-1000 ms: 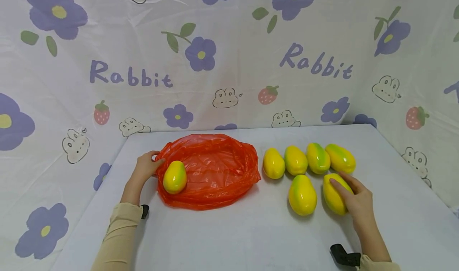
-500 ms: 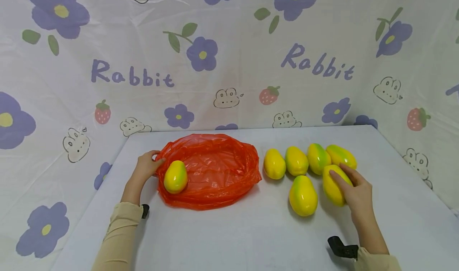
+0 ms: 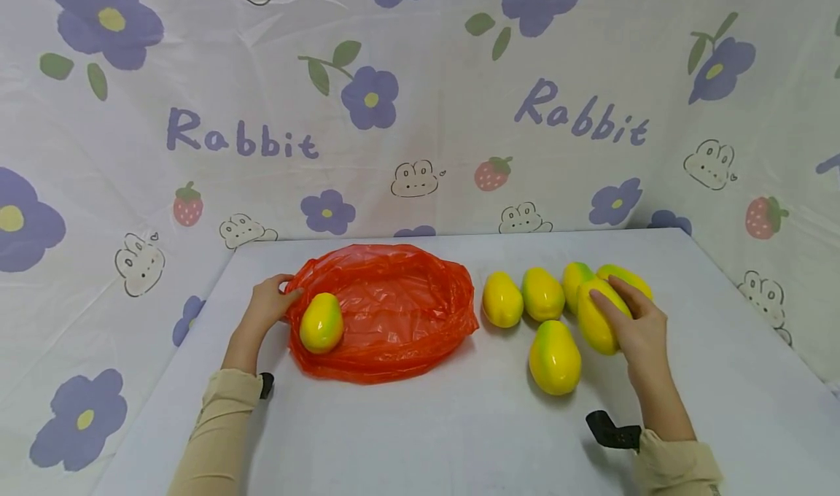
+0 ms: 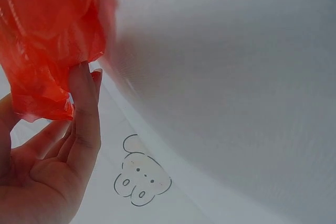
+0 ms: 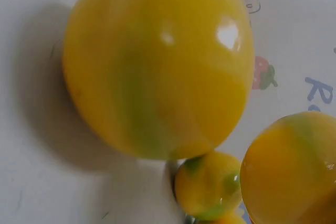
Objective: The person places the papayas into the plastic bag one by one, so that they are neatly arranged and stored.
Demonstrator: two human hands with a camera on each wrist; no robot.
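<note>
At the left of the head view my left hand pinches the rim of a red plastic bag, spread wide open. Inside the bag's left side lies one yellow-green papaya. In the left wrist view, fingers hold the bag's edge. My right hand grips another papaya at the right, apparently raised off the table, partly covering two behind it. One papaya stands close to its left; in the right wrist view this papaya fills the middle.
A back row holds several papayas, among them the leftmost papaya, a middle papaya and the rightmost papaya. The white table ends at a printed cloth backdrop. Black wrist mounts sit at the wrists.
My right hand has moved away from me and slightly left with the papaya it grips, which now overlaps the back row in the head view. The left hand and bag stay put.
</note>
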